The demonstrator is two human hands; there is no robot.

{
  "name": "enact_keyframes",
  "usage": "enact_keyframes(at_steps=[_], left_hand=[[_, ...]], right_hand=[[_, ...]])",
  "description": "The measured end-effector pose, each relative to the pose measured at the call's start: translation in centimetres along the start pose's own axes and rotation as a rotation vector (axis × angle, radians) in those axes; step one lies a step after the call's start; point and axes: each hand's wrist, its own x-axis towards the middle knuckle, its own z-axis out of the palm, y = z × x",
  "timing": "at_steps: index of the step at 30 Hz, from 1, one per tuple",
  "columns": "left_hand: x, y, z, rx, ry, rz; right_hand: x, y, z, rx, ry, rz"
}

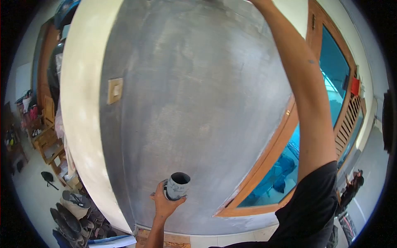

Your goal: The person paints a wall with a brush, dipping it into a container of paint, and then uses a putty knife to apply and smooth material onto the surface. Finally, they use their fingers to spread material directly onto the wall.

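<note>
My left hand (165,203) is wrapped round a grey-smeared cup (178,188) at the lower middle; its dark opening faces up. In front of me stands a wall coated in uneven grey (186,103). My right arm reaches up past the wall's right side, and my right hand (258,2) is almost wholly cut off by the top edge of the view. Its fingers and anything in them are hidden.
A light switch (115,90) sits on the wall's left part. To the right is a wood-framed window (248,208). Shoes (68,219) are piled at the lower left near a wooden chair (49,142). A person (353,186) is at the far right.
</note>
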Motion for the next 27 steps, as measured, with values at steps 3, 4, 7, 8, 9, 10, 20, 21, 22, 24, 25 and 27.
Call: enact_keyframes(at_steps=[3,4,7,8,9,10,20,21,22,24,25,27], left_hand=[[0.3,0.1,1.6,-0.081,-0.081,0.007],[0.5,0.1,2.3,-0.180,-0.117,0.003],[0.7,0.6,4.2,-0.212,-0.154,0.025],[0.6,1.1,4.5,-0.214,-0.165,0.028],[0.5,1.8,4.6,-0.177,-0.174,0.045],[0.3,2.3,4.8,-0.140,-0.182,0.061],[-0.5,3.5,4.6,-0.132,-0.161,0.092],[-0.6,3.3,4.4,-0.170,-0.163,0.083],[-0.8,3.0,4.0,-0.206,-0.161,0.073],[-1.5,3.6,2.7,-0.141,-0.122,0.058],[-1.9,3.8,2.2,-0.084,-0.102,0.050],[-2.7,3.2,1.3,-0.074,-0.070,0.009]], right_hand=[[-1.6,8.6,-1.9,-0.122,0.023,0.029],[-0.6,13.2,-1.0,-0.223,0.091,0.028],[-3.2,23.2,-1.8,-0.330,0.022,0.074],[-3.4,26.9,-1.3,-0.432,0.066,0.039],[-4.5,29.0,-2.2,-0.444,0.023,0.087],[-5.8,30.8,-3.3,-0.454,-0.020,0.134],[-6.5,34.5,-8.2,-0.341,0.074,0.105],[-5.6,32.2,-7.6,-0.252,0.078,0.025],[-4.2,29.8,-6.5,-0.210,0.106,-0.081],[-3.4,21.8,-4.9,-0.025,0.165,-0.119],[-3.8,16.4,-4.3,0.115,0.188,-0.052],[-2.3,9.0,-2.0,0.201,0.156,-0.111]])
